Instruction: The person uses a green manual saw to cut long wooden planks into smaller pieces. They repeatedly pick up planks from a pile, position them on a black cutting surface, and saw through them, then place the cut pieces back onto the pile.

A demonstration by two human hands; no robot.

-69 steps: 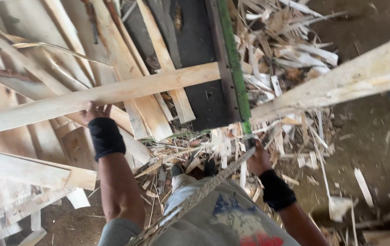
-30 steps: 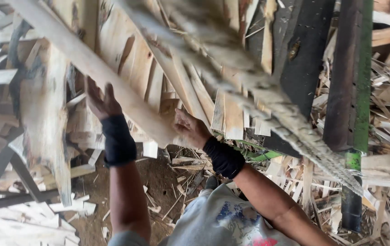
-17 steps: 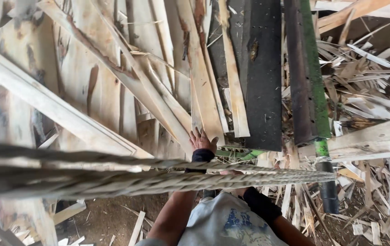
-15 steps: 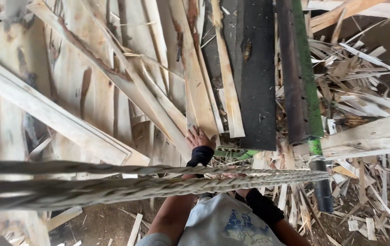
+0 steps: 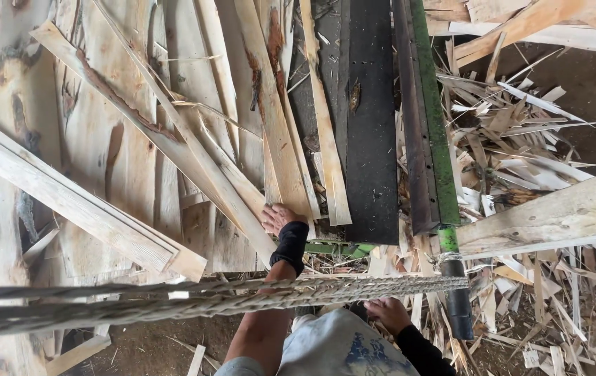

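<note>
The left hand (image 5: 278, 217), in a black wrist wrap, lies flat with fingers spread on the near end of a long offcut slab (image 5: 193, 157), a pale strip of sawn wood with a bark-stained edge that runs up and away to the left from that hand. It presses on the wood rather than gripping it. The right hand (image 5: 387, 313) sits low, just beneath a thick braided rope (image 5: 242, 296) that crosses in front of both arms; its fingers curl loosely, and whether they hold anything cannot be told.

The slab looks stiff, rough and splintery, fairly light for its length but awkward, likely to swing if taken at one end. Its near end, right under the left palm, offers the clearest hold. Beyond the left hand lie a dark metal bed (image 5: 371, 139) and a green rail (image 5: 434, 125).
</note>
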